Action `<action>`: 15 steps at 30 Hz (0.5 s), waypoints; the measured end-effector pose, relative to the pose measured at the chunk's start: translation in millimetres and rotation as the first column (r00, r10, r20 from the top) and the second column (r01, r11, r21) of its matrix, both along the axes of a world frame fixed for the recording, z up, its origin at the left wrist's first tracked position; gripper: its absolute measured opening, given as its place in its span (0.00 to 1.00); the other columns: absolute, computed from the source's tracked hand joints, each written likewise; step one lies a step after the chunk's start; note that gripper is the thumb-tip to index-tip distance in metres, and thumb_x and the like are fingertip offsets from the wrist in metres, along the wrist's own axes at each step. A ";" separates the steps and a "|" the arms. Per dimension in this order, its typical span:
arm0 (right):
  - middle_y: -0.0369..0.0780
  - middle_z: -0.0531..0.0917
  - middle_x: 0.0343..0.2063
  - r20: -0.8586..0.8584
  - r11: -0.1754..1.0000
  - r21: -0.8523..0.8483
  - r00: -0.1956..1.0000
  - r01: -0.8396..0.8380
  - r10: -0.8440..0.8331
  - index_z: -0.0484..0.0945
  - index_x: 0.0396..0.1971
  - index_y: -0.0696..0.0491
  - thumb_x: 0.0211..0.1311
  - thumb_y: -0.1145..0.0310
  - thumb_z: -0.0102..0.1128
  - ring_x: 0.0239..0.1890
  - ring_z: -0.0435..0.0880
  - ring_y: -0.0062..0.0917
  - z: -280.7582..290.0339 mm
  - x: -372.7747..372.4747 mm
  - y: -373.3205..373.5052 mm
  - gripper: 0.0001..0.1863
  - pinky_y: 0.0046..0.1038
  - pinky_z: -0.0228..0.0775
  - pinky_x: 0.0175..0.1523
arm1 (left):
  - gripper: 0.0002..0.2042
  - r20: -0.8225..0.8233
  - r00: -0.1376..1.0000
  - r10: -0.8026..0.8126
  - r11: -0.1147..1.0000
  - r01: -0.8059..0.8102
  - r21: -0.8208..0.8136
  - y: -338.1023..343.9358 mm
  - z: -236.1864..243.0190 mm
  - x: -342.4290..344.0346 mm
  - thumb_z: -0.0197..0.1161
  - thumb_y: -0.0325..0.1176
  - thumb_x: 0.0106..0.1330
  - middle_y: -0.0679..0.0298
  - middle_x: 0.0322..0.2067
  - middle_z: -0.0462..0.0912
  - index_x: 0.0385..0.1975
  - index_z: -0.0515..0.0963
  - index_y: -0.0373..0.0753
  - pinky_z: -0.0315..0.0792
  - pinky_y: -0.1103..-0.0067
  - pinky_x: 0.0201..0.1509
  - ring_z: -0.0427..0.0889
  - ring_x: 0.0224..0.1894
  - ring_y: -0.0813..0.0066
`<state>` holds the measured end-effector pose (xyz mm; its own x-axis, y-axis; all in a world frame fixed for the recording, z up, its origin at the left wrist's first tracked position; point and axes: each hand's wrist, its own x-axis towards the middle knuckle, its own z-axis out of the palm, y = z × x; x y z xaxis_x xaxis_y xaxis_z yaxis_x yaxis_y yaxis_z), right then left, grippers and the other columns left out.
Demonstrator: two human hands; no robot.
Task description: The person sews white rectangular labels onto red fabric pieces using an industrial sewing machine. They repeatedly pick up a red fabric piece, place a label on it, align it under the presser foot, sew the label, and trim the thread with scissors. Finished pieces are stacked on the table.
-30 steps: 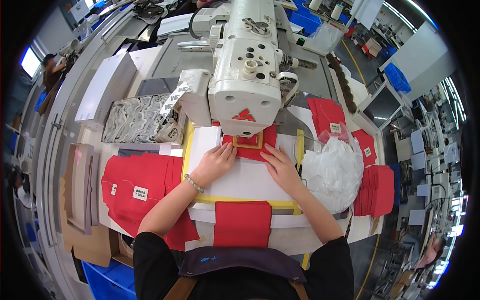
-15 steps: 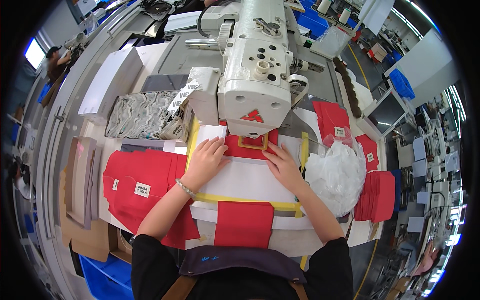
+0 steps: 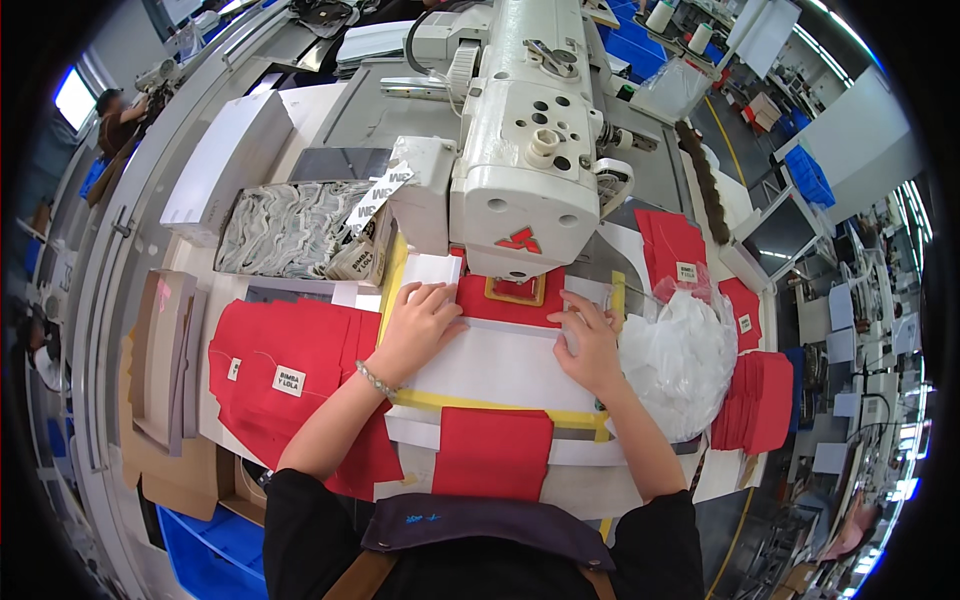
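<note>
Under the head of the white sewing machine [image 3: 520, 180] a red piece [image 3: 470, 300] lies inside a small yellow frame [image 3: 515, 305] at the presser. My left hand [image 3: 418, 330] rests on the white sheet [image 3: 480, 370] left of the red piece, fingers apart and holding nothing. My right hand [image 3: 590, 340] is at the right of the red piece, its fingers bent and apart, with nothing visible in them. A bracelet is on my left wrist. A stack of red pieces [image 3: 490, 450] lies at the front edge, below the sheet.
Red labelled pieces [image 3: 270, 340] lie left, beside open boxes [image 3: 160, 360]. A bin of packed strips [image 3: 290, 230] and a long white box [image 3: 225, 165] stand behind. Rightward are crumpled plastic [image 3: 670, 365], more red stacks [image 3: 750, 400] and a screen [image 3: 785, 230]. A co-worker [image 3: 115, 135] works far left.
My hands have drawn apart from the yellow frame to either side of the red piece. My right hand's fingers are more bent. The whole view has shifted slightly.
</note>
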<state>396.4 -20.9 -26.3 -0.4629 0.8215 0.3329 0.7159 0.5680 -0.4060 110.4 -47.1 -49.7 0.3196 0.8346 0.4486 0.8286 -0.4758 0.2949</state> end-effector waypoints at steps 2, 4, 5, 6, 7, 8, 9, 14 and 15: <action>0.34 0.77 0.53 -0.002 0.999 0.026 1.000 0.030 -0.029 0.81 0.35 0.45 0.43 0.78 0.60 0.49 0.76 0.24 -4.3 3.2 -1.0 0.16 0.35 0.50 0.52 | 0.09 -0.003 1.000 0.003 1.000 -0.003 -0.001 0.0 -0.1 1.5 0.70 0.37 0.56 0.64 0.49 0.79 0.33 0.80 0.43 0.65 0.64 0.60 0.76 0.54 0.67; 0.32 0.78 0.50 0.024 0.997 0.072 0.999 0.040 -0.042 0.81 0.33 0.46 0.42 0.79 0.59 0.47 0.76 0.24 -9.8 4.7 -1.9 0.16 0.35 0.50 0.50 | 0.09 -0.009 1.000 0.009 1.000 -0.009 -0.001 -0.1 -2.4 0.7 0.70 0.37 0.56 0.65 0.49 0.80 0.33 0.80 0.44 0.64 0.63 0.60 0.76 0.54 0.68; 0.32 0.78 0.50 0.021 0.995 0.083 0.999 0.048 -0.050 0.81 0.33 0.46 0.42 0.79 0.59 0.47 0.76 0.24 -12.2 5.0 -2.8 0.15 0.35 0.50 0.50 | 0.09 -0.012 1.000 0.011 1.000 -0.011 0.000 0.1 -3.5 0.3 0.70 0.37 0.56 0.66 0.49 0.80 0.33 0.80 0.44 0.64 0.62 0.60 0.77 0.54 0.68; 0.32 0.78 0.50 0.018 0.994 0.094 0.998 0.056 -0.058 0.81 0.33 0.46 0.43 0.79 0.59 0.47 0.76 0.24 -14.4 4.6 -4.0 0.15 0.35 0.50 0.50 | 0.08 -0.012 1.000 0.010 1.000 -0.010 0.003 0.4 -4.2 0.5 0.70 0.37 0.56 0.66 0.48 0.80 0.32 0.80 0.44 0.64 0.62 0.60 0.77 0.53 0.69; 0.32 0.79 0.49 0.015 0.993 0.104 0.998 0.061 -0.063 0.81 0.32 0.46 0.43 0.79 0.59 0.47 0.76 0.24 -16.0 3.7 -5.3 0.15 0.35 0.50 0.50 | 0.08 -0.012 1.000 0.012 1.000 -0.012 0.005 -0.1 -5.0 0.2 0.70 0.37 0.56 0.67 0.48 0.80 0.32 0.80 0.44 0.64 0.62 0.61 0.77 0.53 0.69; 0.32 0.79 0.49 0.006 0.992 0.105 0.997 0.071 -0.072 0.81 0.32 0.46 0.43 0.79 0.59 0.47 0.76 0.24 -16.5 2.9 -6.3 0.15 0.35 0.50 0.50 | 0.08 -0.013 1.000 0.015 1.000 -0.015 0.008 -0.4 -5.8 0.3 0.70 0.37 0.56 0.67 0.48 0.80 0.32 0.80 0.45 0.63 0.62 0.61 0.77 0.53 0.69; 0.32 0.79 0.48 -0.003 0.991 0.105 0.997 0.081 -0.081 0.81 0.32 0.46 0.43 0.80 0.58 0.47 0.76 0.24 -16.6 2.1 -7.1 0.15 0.35 0.50 0.50 | 0.08 -0.009 1.000 0.014 1.000 -0.014 0.010 -0.4 -6.4 0.6 0.70 0.37 0.56 0.67 0.47 0.80 0.32 0.80 0.45 0.63 0.62 0.61 0.77 0.53 0.70; 0.31 0.80 0.46 -0.039 0.989 0.095 0.993 0.116 -0.113 0.81 0.32 0.45 0.42 0.81 0.58 0.47 0.76 0.23 -19.6 1.0 -10.5 0.16 0.34 0.50 0.49 | 0.08 -0.004 1.000 0.015 1.000 -0.015 0.014 -1.1 -5.2 1.4 0.69 0.36 0.56 0.68 0.46 0.80 0.32 0.79 0.44 0.63 0.63 0.60 0.77 0.52 0.70; 0.31 0.80 0.46 -0.043 0.988 0.099 0.993 0.118 -0.114 0.81 0.32 0.45 0.42 0.81 0.58 0.47 0.76 0.23 -20.1 1.2 -10.4 0.16 0.34 0.50 0.49 | 0.08 -0.001 1.000 0.016 1.000 -0.016 0.014 -1.0 -5.1 1.6 0.69 0.36 0.56 0.68 0.46 0.80 0.32 0.79 0.44 0.63 0.63 0.60 0.77 0.52 0.70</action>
<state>397.6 -31.3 -46.4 -0.3523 0.8301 0.4322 0.7649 0.5215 -0.3782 112.0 -48.1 -54.9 0.3070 0.8330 0.4603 0.8362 -0.4670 0.2875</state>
